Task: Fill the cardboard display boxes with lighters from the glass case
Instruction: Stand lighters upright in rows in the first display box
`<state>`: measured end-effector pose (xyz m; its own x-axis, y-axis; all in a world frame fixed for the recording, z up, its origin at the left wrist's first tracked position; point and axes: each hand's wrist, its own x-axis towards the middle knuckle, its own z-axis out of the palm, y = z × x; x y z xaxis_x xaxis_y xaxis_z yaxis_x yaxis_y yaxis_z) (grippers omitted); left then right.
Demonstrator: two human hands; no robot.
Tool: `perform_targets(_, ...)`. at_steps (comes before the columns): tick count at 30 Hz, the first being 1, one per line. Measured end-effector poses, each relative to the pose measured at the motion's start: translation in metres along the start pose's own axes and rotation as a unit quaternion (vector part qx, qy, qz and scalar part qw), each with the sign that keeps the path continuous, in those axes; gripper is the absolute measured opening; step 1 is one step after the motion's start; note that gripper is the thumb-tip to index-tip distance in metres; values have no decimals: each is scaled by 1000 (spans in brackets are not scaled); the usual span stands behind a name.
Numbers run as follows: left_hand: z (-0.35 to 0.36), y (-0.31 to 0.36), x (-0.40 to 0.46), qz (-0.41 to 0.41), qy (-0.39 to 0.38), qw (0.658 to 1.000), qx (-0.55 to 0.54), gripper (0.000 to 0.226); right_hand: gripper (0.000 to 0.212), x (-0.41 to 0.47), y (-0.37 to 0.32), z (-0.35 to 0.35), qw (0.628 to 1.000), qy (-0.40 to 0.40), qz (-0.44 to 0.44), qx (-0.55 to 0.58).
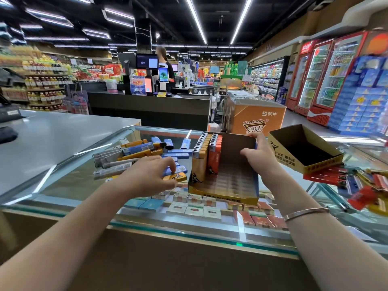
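From the head camera, a glass case (84, 181) serves as the bench, and the work sits on its top pane. Near the middle stands a cardboard display box (228, 185), tilted a little, with two upright rows of lighters along its left inner side — a yellow row (200, 156) against the wall and an orange row (215, 156) just beside it. The rest of that box shows bare compartments.

The right hand (259, 153) holds the box by its right wall: the fingers (255, 135) curl over the far top edge and the thumb presses inside. A thin bracelet (305, 213) circles that wrist.

The left hand (151, 175) reaches over a loose pile of lighters (134, 154) lying flat on the glass left of the box — blue, grey and yellow ones mixed. Its fingers (170, 164) are bent and pinch a yellow lighter (175, 177) that lies just beside the box's left front corner.

To the right, a second cardboard box (304, 150) sits open and looks dark inside; red lighters (327, 175) lie under and beside it, blurred. Cigarette packs (193, 208) fill the shelf beneath the glass. Beyond stand a checkout counter (151, 106), an orange freezer (256, 116) and red drink coolers (323, 74).
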<state>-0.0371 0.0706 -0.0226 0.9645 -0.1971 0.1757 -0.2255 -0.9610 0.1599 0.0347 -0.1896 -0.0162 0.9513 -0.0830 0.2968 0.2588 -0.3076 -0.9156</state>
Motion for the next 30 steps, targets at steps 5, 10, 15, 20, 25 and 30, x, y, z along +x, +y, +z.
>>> perform_targets(5, -2, 3, 14, -19, -19, 999, 41, 56, 41, -1, -2, 0, 1000, -5, 5, 7)
perform_targets(10, -1, 11, 24, -18, -39, 998, 43, 59, 41, -3, -2, -1, 1000, -5, 9, 4)
perform_targets(15, 10, 15, 29, -26, -25, 997, 70, 62, 43, -3, -3, -1, 1000, -5, 8, -13)
perform_targets(20, 13, 14, 33, -51, 47, 997, 23, 46, 43, -3, -2, -1, 1000, -5, 5, -16)
perform_targets(25, -6, 4, 36, -28, 91, 932, -351, 39, 44, -3, -3, -1, 1000, -12, 6, -9)
perform_targets(30, -39, 31, 43, 19, 154, 772, -616, 27, 43, -6, -10, -2, 994, 55, -49, -86)
